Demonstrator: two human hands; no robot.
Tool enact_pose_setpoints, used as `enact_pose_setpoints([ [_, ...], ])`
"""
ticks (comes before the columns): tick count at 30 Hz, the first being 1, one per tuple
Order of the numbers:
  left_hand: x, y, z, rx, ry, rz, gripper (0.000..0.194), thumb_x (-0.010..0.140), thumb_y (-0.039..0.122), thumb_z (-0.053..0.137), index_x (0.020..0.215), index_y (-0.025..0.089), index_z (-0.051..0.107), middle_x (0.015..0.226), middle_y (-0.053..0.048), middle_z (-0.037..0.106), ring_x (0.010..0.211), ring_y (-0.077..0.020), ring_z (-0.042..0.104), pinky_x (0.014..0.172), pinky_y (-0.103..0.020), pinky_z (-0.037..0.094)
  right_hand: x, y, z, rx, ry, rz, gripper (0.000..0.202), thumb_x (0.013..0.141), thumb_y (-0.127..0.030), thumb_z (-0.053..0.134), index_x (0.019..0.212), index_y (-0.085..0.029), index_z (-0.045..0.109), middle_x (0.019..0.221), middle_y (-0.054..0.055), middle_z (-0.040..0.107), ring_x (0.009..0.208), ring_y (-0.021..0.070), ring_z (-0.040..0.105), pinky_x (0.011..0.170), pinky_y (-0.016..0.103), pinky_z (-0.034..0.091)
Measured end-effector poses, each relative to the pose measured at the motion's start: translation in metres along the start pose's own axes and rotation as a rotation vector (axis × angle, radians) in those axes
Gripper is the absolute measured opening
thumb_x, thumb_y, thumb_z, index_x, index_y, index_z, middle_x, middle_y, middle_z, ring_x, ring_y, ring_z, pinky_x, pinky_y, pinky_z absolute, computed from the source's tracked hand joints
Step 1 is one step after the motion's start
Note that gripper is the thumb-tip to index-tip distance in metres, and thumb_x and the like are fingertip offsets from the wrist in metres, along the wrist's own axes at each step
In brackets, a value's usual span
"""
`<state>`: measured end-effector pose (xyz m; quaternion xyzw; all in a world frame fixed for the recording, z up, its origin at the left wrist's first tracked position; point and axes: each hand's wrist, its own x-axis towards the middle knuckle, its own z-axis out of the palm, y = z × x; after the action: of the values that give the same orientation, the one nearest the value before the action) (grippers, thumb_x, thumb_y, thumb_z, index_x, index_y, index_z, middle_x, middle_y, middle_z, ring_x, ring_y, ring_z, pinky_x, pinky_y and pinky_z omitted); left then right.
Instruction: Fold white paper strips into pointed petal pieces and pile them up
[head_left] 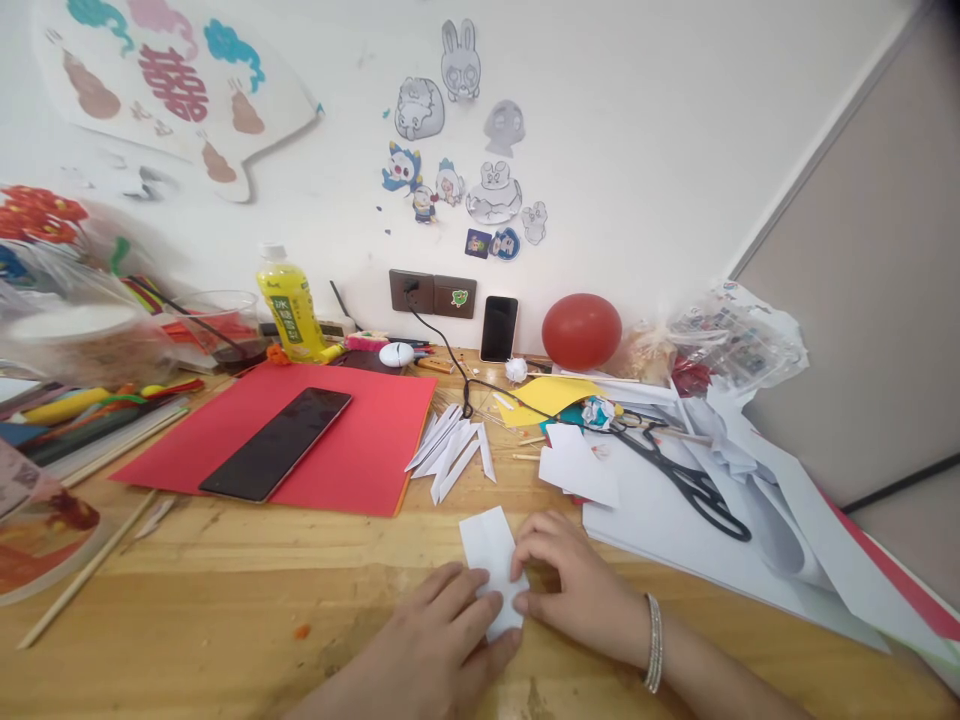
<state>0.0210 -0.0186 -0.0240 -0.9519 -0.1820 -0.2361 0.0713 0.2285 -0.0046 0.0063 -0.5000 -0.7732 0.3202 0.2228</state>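
A small creased piece of white paper (491, 545) lies on the wooden table near its front edge. My left hand (442, 635) rests over its lower left part, fingertips pressing on the paper. At its right edge, the thumb and fingers of my right hand (566, 580) pinch the paper; a bracelet circles that wrist. Beyond the paper, several folded white strips (454, 450) sit in a loose pile. Another cut white piece (577, 465) is farther right.
Left, a black phone (277, 445) lies on red paper (367, 430). Black scissors (682, 480) rest on white sheets (645, 520) at right. Along the wall stand a yellow bottle (291, 310), an upright phone (499, 328) and a red balloon (582, 330).
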Motion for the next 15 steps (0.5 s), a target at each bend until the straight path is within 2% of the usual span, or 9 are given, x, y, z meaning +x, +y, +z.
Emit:
enact_pose_setpoints([
  [4, 0.001, 0.000, -0.008, -0.013, -0.044, 0.002, 0.021, 0.095, 0.025, 0.049, 0.115, 0.022, 0.057, 0.095, -0.004, 0.060, 0.097, -0.0233, 0.052, 0.090, -0.038, 0.039, 0.004, 0.010, -0.003, 0.023, 0.032, -0.004, 0.024, 0.068, 0.002, 0.065, 0.076, -0.020, 0.064, 0.086, 0.001, 0.057, 0.091, 0.0194, 0.053, 0.085, 0.034, 0.039],
  [6, 0.002, 0.000, -0.011, -0.005, -0.030, -0.005, 0.020, 0.096, 0.023, 0.048, 0.114, 0.022, 0.058, 0.096, -0.004, 0.061, 0.098, -0.0228, 0.051, 0.090, -0.037, 0.039, 0.005, 0.015, -0.004, 0.034, 0.056, -0.036, 0.023, 0.070, 0.001, 0.063, 0.078, -0.020, 0.064, 0.086, 0.001, 0.057, 0.090, 0.0198, 0.053, 0.084, 0.034, 0.040],
  [11, 0.000, 0.000, -0.009, 0.052, -0.010, -0.034, 0.021, 0.097, 0.024, 0.046, 0.115, 0.024, 0.057, 0.103, -0.005, 0.062, 0.088, -0.0209, 0.054, 0.080, -0.033, 0.043, 0.000, 0.014, -0.005, 0.066, 0.207, -0.156, 0.014, 0.081, -0.008, 0.051, 0.080, -0.020, 0.059, 0.081, 0.003, 0.059, 0.080, 0.0192, 0.055, 0.074, 0.033, 0.044],
  [13, -0.002, 0.000, -0.009, 0.072, -0.036, -0.045, 0.025, 0.096, 0.023, 0.046, 0.119, 0.022, 0.055, 0.107, -0.007, 0.063, 0.085, -0.0208, 0.055, 0.077, -0.033, 0.045, -0.003, 0.010, -0.005, 0.042, 0.175, -0.256, 0.012, 0.084, -0.015, 0.051, 0.081, -0.021, 0.060, 0.080, 0.004, 0.060, 0.079, 0.0192, 0.055, 0.073, 0.033, 0.044],
  [15, -0.003, 0.000, -0.010, 0.071, -0.051, -0.044, 0.028, 0.095, 0.021, 0.046, 0.122, 0.018, 0.053, 0.106, -0.008, 0.064, 0.084, -0.0205, 0.056, 0.075, -0.032, 0.046, -0.005, 0.006, -0.004, -0.029, 0.081, -0.359, 0.012, 0.086, -0.021, 0.053, 0.082, -0.021, 0.063, 0.081, 0.004, 0.061, 0.080, 0.0196, 0.055, 0.074, 0.034, 0.043],
])
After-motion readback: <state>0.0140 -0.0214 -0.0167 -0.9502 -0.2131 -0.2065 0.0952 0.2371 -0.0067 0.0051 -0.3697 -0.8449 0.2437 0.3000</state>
